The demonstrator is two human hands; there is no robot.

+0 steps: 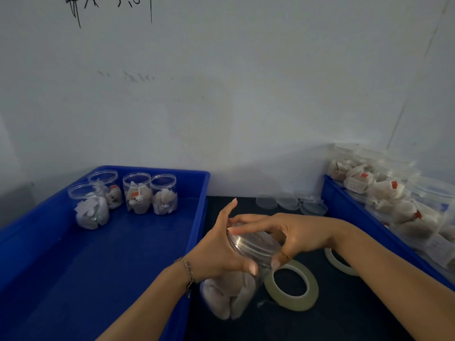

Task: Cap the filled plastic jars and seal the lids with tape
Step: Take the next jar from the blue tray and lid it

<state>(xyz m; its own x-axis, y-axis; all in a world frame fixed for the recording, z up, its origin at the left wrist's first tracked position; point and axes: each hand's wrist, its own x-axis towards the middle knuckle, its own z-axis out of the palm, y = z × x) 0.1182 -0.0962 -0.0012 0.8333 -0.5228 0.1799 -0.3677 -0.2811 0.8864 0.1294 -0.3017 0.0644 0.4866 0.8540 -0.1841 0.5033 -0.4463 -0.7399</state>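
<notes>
Fingers (240, 231) on jar (242, 271) lid | wall scrawl (110, 6) illegible | sachet tags unreadable

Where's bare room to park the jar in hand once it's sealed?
Most room: left blue bin, bare floor in front of its four jars. Dark table has a free patch nearest the camera, below the tape roll. Crowded: right bin piled full; loose lids by the wall.

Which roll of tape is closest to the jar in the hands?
The tape roll lying right beside the held jar. The other roll sits farther right, partly under the right forearm.
</notes>
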